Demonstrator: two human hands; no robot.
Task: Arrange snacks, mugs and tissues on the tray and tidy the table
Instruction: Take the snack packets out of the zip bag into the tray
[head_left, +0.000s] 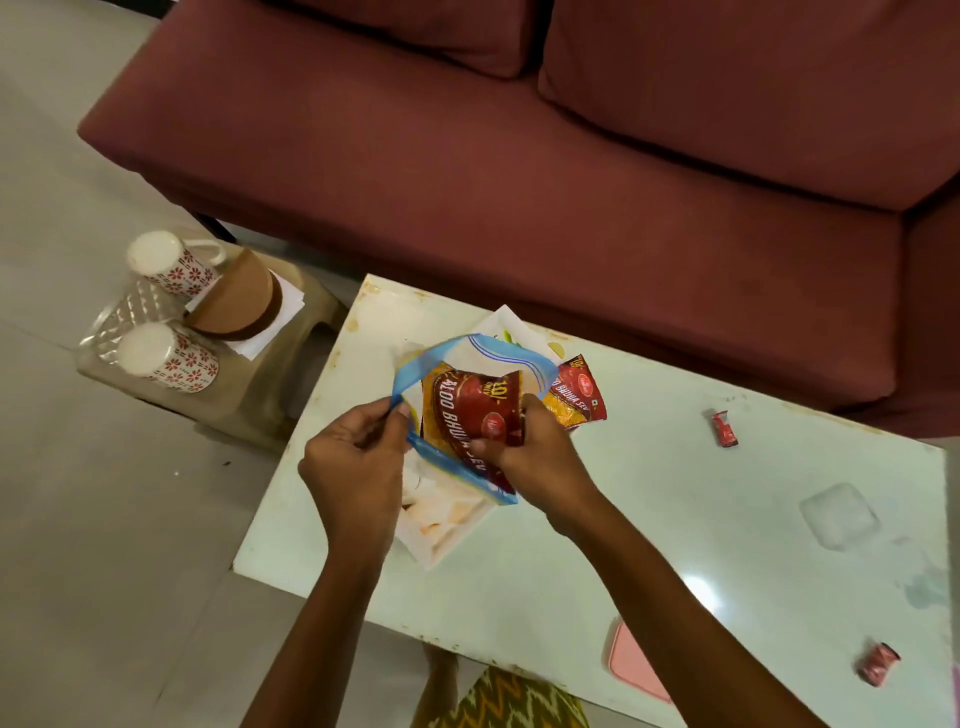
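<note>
My left hand (358, 467) pinching the blue-rimmed bag (501, 354) at its nine o'clock edge, my right hand (530, 452) gripping the red snack packet (467, 405) in its mouth, second packet (579, 396) at two o'clock, all over the worktop (649, 519).

Maroon sofa (519, 197) (two back cushions (753, 88)) on a pale tiled floor (78, 519).

A red foil snack packet (470, 410) sits in a clear plastic bag (457, 470) over the pale glossy table (623, 519), a second packet (579, 397) just right, two floral mugs (169, 358) upturned on a clear tray (124, 314) left.
</note>
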